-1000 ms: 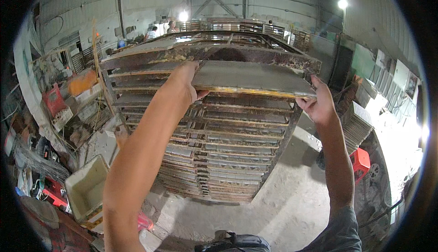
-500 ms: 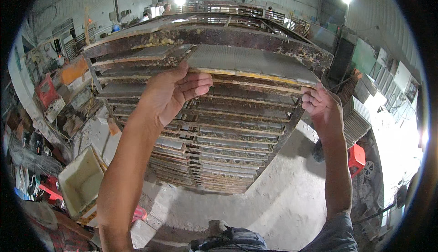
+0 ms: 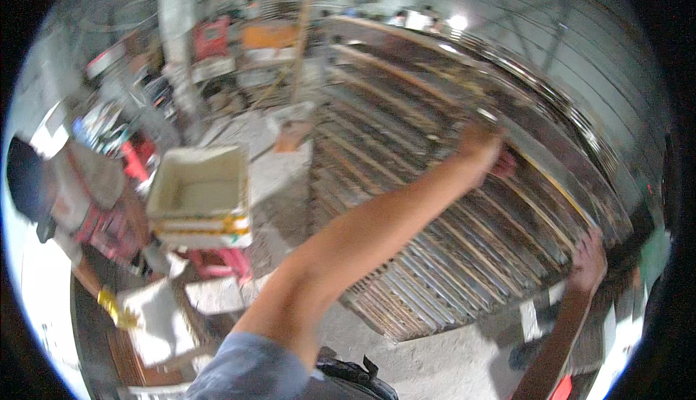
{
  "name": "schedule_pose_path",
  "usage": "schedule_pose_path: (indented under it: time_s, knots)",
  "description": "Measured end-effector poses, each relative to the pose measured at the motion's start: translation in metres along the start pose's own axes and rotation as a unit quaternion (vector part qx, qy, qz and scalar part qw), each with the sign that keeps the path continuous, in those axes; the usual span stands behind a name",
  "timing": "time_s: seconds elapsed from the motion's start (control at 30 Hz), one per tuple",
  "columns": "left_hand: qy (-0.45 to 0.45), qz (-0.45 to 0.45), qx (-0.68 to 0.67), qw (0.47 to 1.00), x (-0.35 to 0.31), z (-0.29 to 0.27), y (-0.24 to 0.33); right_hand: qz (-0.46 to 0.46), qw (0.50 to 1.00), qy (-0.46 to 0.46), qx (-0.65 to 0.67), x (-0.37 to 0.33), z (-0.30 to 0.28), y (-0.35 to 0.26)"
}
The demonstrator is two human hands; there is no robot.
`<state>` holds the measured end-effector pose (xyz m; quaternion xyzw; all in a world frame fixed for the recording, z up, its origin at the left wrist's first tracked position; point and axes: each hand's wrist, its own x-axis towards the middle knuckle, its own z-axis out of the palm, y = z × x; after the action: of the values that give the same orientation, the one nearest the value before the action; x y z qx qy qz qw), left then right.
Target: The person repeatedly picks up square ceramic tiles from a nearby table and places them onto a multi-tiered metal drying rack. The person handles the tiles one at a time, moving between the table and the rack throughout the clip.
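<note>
A flat grey board [image 3: 542, 164] with a yellow front edge lies in the upper part of a tall, many-tiered rack. My left hand [image 3: 484, 146] is at the board's near edge toward its left end, with its fingers curled round it; motion blurs the details. At the other end of that edge, my right hand [image 3: 589, 261] has its fingertips bent against the corner. The slatted tiers of the rack [image 3: 406, 211] hold several more boards below. My left forearm crosses in front of the tiers and hides part of them.
Left of the rack, a cream rectangular tub [image 3: 199, 230] stands above a pink stool [image 3: 230, 261]. A co-worker in a dark cap [image 3: 27, 179] and yellow glove [image 3: 116, 309] is beside a white slab [image 3: 161, 320]. An orange panel [image 3: 270, 35] stands farther back.
My view has swung left and tilted, so the rack now appears to the right and slanted. The tub and a co-worker have come into clearer view. Both hands remain at the board's edge.
</note>
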<state>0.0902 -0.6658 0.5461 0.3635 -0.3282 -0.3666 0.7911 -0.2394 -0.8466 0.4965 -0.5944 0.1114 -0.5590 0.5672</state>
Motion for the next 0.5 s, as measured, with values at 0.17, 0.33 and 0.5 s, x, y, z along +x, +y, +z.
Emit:
schedule_pose_path:
  time_s: [0.17,0.33,0.5]
  knots:
    - [0.091,0.079,0.047,0.992,0.014,-0.009,-0.013,0.051,0.985,0.064,-0.151,0.001,0.024,0.003]
    - [0.106,0.057,0.112,0.986,0.038,-0.01,-0.028,-0.172,0.929,-0.068,-0.321,0.016,-0.007,0.02]
    - [0.087,0.131,0.082,0.984,-0.065,-0.019,0.005,-0.133,0.873,-0.037,-0.468,-0.032,0.007,0.008]
